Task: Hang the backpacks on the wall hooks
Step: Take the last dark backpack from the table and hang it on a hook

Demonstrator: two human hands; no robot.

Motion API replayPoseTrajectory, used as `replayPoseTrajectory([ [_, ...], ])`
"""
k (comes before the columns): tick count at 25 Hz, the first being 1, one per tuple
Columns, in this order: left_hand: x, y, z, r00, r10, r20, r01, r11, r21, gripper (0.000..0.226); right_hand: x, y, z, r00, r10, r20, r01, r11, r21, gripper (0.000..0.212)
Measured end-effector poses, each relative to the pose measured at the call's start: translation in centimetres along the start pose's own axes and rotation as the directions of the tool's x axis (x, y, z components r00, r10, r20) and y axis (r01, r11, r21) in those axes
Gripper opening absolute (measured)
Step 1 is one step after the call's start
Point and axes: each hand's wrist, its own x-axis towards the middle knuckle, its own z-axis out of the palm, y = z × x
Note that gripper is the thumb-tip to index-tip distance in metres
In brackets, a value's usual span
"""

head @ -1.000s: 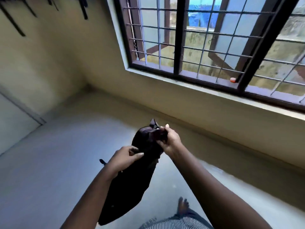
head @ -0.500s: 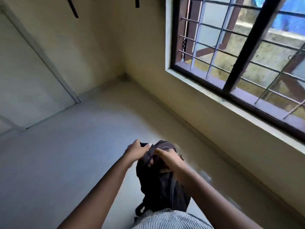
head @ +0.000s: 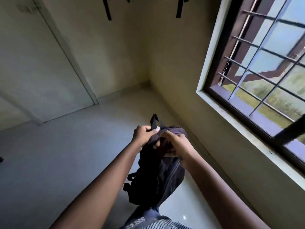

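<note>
Closest in, a grey-and-white striped garment (head: 156,223) shows at the bottom edge, with the person's bare forearms reaching forward on either side of it. Between them hangs a black fabric backpack (head: 156,179), held up by its top end and clear of the pale glossy floor (head: 49,162). The left hand (head: 144,135) curls its fingers round the top just beneath the black webbing carry loop (head: 154,121), which stands up free. The right hand (head: 179,146) clutches the bunched fabric from the other side, so the two hands almost touch. A small white mark (head: 132,176) on the bag's side is too blurred to read, and I can't tell what is inside. Further off, a pale door (head: 41,63) stands at the left. Black straps (head: 107,10) dangle down the cream wall (head: 128,55) beyond, and a brown-framed window with a metal grille (head: 264,66) fills the right.
</note>
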Motion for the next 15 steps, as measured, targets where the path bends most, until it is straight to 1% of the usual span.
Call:
replayPoseTrajectory([
  [3, 4.4, 2.5, -3.0, 0.981, 0.135, -0.139, -0.139, 0.99, -0.018, 0.035, 5.5, -4.3, 0.4, 1.0, 0.004, -0.016, -0.004, 0.999, 0.041, 0.026],
  [4, 5.6, 3.3, -4.1, 0.97, 0.183, -0.159, -0.183, 0.983, 0.015, 0.035, 7.2, -5.4, 0.6, 1.0, 0.005, -0.019, -0.004, 0.999, 0.039, 0.027],
  [6, 9.3, 5.0, -6.6, 0.945, 0.288, -0.153, -0.277, 0.957, 0.089, 0.039, 11.5, -8.0, 1.3, 0.999, -0.006, -0.044, 0.006, 1.0, -0.006, 0.033],
  [8, 13.4, 6.2, -8.5, 0.914, 0.368, -0.168, -0.35, 0.928, 0.127, 0.041, 15.9, -10.7, 1.6, 0.996, -0.007, -0.091, -0.005, 0.991, -0.137, 0.035],
  [11, 18.0, 7.9, -10.6, 0.865, 0.436, -0.248, -0.405, 0.899, 0.168, 0.036, 21.5, -15.0, 1.1, 0.993, 0.066, -0.103, -0.098, 0.934, -0.343, 0.039],
  [13, 21.4, 8.8, -12.2, 0.842, 0.465, -0.273, -0.422, 0.883, 0.203, 0.036, 25.3, -17.5, 1.0, 0.991, 0.096, -0.09, -0.128, 0.859, -0.496, 0.047],
  [14, 23.7, 9.5, -13.4, 0.831, 0.475, -0.288, -0.427, 0.878, 0.216, 0.036, 27.5, -18.8, 1.1, 0.992, 0.078, -0.099, -0.121, 0.802, -0.585, 0.052],
  [15, 26.2, 10.2, -14.7, 0.814, 0.489, -0.314, -0.437, 0.871, 0.223, 0.039, 29.6, -20.1, 1.3, 0.993, 0.028, -0.118, -0.1, 0.742, -0.662, 0.054],
])
